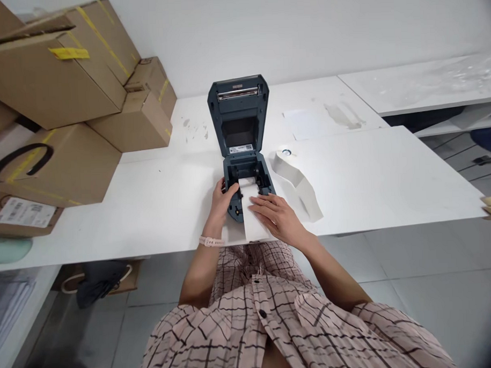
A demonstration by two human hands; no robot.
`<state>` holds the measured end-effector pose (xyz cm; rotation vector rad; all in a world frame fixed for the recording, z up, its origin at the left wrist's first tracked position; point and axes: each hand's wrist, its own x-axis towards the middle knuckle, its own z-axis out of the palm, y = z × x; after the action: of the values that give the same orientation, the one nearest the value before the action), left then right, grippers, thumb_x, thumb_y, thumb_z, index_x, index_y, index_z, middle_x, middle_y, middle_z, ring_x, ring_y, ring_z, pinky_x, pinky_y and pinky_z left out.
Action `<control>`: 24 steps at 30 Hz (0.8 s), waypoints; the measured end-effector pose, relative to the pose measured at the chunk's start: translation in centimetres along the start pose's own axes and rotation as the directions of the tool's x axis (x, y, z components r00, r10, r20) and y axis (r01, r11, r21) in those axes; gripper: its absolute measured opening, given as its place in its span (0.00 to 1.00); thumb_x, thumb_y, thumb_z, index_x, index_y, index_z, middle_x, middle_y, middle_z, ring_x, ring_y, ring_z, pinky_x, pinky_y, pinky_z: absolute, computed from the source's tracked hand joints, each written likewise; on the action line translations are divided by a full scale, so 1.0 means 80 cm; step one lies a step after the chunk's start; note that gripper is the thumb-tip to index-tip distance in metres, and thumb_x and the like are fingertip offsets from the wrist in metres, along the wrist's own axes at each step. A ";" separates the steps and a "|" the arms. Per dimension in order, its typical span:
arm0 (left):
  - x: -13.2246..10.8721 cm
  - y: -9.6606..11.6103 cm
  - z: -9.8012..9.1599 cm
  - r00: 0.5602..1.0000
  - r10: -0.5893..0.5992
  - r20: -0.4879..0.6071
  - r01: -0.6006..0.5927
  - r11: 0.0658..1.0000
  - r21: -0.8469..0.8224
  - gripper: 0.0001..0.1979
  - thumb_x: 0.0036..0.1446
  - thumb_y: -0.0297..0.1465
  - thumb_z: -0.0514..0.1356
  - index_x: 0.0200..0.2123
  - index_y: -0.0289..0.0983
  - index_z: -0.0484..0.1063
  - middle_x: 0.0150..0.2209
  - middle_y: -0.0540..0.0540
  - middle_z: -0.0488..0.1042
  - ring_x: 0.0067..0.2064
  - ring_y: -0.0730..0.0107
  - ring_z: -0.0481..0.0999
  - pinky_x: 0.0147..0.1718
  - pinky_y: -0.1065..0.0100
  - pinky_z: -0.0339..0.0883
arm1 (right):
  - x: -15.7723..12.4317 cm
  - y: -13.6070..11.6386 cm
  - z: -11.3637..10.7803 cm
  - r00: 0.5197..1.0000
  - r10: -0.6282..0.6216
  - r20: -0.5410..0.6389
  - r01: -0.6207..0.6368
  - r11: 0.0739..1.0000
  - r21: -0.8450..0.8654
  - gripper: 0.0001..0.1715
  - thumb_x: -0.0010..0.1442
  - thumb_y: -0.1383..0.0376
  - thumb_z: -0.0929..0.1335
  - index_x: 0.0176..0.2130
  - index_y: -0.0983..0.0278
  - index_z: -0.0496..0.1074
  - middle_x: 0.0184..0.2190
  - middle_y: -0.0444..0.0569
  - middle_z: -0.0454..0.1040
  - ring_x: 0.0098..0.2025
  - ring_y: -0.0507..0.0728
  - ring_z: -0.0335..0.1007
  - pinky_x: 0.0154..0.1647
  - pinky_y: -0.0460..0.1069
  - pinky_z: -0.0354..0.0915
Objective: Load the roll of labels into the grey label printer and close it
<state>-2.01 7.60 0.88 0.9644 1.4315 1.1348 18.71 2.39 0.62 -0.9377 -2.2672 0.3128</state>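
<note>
A dark blue label printer (232, 212) stands on the white table with its lid (239, 115) tipped up and back. White label paper (253, 222) runs out of its body toward the table's front edge. My left hand (221, 202) grips the printer's left side, thumb over the rim and fingers along the outer wall. With fingers stretched out, my right hand (277, 218) lies on the paper at the printer's front right. To the right of the printer, a loose curled strip of label paper (300, 185) rests on the table.
Several cardboard boxes (101, 92) are stacked at the table's left. A small dark ring (287, 152) lies behind the curled strip. Farther back are a white sheet (302, 124) and a clear plastic piece (343, 116). The table's front edge (352, 233) is close to my body.
</note>
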 end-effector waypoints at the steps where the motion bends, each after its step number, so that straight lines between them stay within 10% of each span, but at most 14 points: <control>1: -0.012 0.001 0.002 1.000 -0.006 0.021 0.006 1.000 0.001 0.36 0.57 0.44 0.68 0.66 0.44 0.66 0.66 0.37 0.72 0.63 0.47 0.74 0.58 0.52 0.73 | -0.001 -0.002 -0.003 1.000 0.005 0.007 -0.005 1.000 0.011 0.18 0.74 0.66 0.64 0.58 0.63 0.77 0.62 0.55 0.77 0.64 0.67 0.74 0.64 0.69 0.70; 6: -0.066 -0.010 0.004 0.998 0.008 0.068 -0.007 1.000 -0.007 0.51 0.55 0.43 0.72 0.75 0.51 0.48 0.76 0.42 0.57 0.73 0.48 0.63 0.66 0.53 0.67 | 0.036 0.015 -0.045 0.992 0.064 -0.109 -0.040 0.977 0.210 0.18 0.74 0.57 0.66 0.59 0.54 0.76 0.61 0.49 0.78 0.63 0.63 0.75 0.63 0.63 0.73; 10: -0.075 -0.022 -0.003 0.991 0.041 0.130 -0.044 0.999 0.021 0.53 0.56 0.43 0.72 0.76 0.52 0.45 0.77 0.43 0.54 0.75 0.51 0.60 0.67 0.56 0.67 | 0.154 0.080 -0.091 0.875 0.261 -0.408 -0.118 0.932 0.343 0.35 0.72 0.42 0.63 0.70 0.52 0.63 0.73 0.46 0.63 0.74 0.65 0.60 0.73 0.67 0.60; 16: -0.083 -0.026 -0.008 0.989 0.029 0.142 -0.035 0.999 0.041 0.56 0.51 0.46 0.74 0.76 0.50 0.46 0.76 0.43 0.57 0.75 0.48 0.60 0.66 0.56 0.68 | 0.304 0.127 -0.113 0.900 0.423 -0.107 -0.202 0.621 0.757 0.46 0.75 0.41 0.48 0.71 0.71 0.58 0.70 0.51 0.66 0.73 0.63 0.59 0.73 0.62 0.55; 24: -0.081 -0.008 -0.025 0.997 0.030 -0.071 -0.039 0.991 -0.125 0.48 0.63 0.62 0.50 0.78 0.48 0.40 0.79 0.41 0.47 0.77 0.54 0.54 0.71 0.55 0.59 | 0.129 0.023 -0.074 0.871 0.242 -0.427 -0.064 0.918 0.391 0.35 0.75 0.40 0.54 0.62 0.59 0.69 0.62 0.49 0.72 0.68 0.60 0.66 0.73 0.59 0.62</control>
<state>-2.99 0.91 1.81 0.8713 1.3844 1.2796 18.14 10.72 9.26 -0.8844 -1.6201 0.5017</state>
